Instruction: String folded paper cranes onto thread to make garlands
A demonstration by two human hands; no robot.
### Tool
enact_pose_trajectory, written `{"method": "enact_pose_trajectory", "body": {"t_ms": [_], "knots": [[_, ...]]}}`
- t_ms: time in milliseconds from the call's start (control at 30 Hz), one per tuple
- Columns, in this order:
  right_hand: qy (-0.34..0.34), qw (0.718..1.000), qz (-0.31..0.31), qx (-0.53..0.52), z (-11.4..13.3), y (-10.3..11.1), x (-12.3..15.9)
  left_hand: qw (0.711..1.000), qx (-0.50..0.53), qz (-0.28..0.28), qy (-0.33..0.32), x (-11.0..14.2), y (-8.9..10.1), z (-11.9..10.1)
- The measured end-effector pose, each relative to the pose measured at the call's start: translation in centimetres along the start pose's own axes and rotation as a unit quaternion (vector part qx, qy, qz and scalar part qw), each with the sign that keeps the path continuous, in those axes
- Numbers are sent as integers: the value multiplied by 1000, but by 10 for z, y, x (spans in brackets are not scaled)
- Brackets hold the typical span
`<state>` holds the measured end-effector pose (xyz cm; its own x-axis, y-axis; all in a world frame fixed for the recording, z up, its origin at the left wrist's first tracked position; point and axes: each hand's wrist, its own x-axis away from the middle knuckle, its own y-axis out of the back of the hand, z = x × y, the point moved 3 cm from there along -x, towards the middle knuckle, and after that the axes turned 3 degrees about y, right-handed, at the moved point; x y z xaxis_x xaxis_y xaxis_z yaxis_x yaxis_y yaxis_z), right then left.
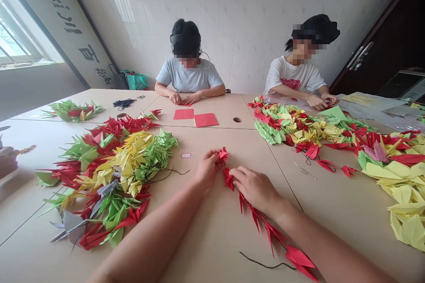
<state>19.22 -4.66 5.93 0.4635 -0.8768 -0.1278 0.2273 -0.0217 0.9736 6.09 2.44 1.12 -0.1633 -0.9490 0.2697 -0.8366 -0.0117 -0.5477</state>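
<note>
My left hand (208, 169) pinches a small red origami crane (223, 155) at the top of a string of red paper cranes (267, 225). My right hand (255, 188) grips that string just below, its fingers over a red crane near the left hand. The string runs down toward me across the beige table (212, 230), ending in a larger red crane (300, 263). A loose black thread (265, 265) trails from it. Part of the folded paper is hidden by my fingers.
Large heaps of red, yellow and green paper cranes (113, 172) lie left of my arms, with another heap (308, 132) to the right. Two seated co-workers (189, 62) face me across the table, one with hands on red paper. Red paper squares (206, 120) lie between.
</note>
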Motion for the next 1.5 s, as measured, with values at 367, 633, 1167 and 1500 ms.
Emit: {"method": "enact_pose_trajectory", "body": {"t_ms": [367, 633, 1167, 1500], "knots": [[66, 997, 2, 30, 15, 5, -4, 1000, 7, 8, -2, 0, 0, 1], [64, 997, 9, 43, 16, 4, 0, 1000, 6, 5, -8, 2, -1, -2], [119, 992, -8, 25, 14, 10, 37, 1000, -9, -9, 3, 3, -2, -2], [109, 993, -7, -54, 12, 14, 44, 999, -34, 15, 3, 4, -3, -2]]}}
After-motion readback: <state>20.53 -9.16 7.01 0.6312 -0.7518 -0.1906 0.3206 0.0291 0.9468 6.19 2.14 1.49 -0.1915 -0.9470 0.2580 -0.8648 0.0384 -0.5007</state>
